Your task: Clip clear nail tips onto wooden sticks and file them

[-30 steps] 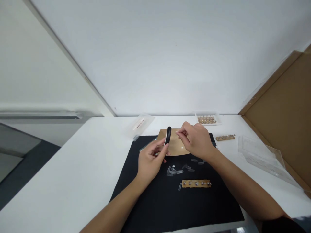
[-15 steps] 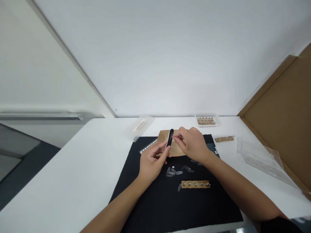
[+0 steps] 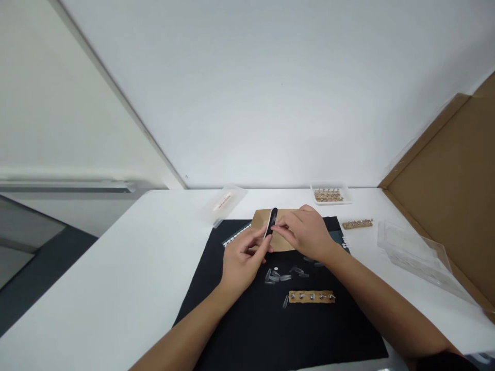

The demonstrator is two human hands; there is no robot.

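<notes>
The left hand (image 3: 242, 260) grips the lower part of the file (image 3: 273, 222) between thumb and fingers, its black face turned toward the right hand (image 3: 307, 232). The file stands tilted, top end up, raised over the brown paper (image 3: 260, 218). The right hand is closed in a pinch, thumb and forefinger together right by the file's face; whatever lies between them is too small to tell. The paper lies at the far side of the black mat (image 3: 247, 330), with a sheet of white dots (image 3: 236, 234) partly under its left edge. Nearer, clear tips (image 3: 285, 277) are scattered in a loose group, one small white disc (image 3: 276, 268) beside them. Below these lies a strip (image 3: 311, 297) with five metal pegs, a single tip just left of its end. Beyond the mat, on the white table (image 3: 135, 268), sit a clear lid (image 3: 228, 203), a tray (image 3: 348, 201) of pegged strips, another strip (image 3: 358, 224) and, farther right, clear boxes (image 3: 413, 252) near the cardboard (image 3: 448, 190).
</notes>
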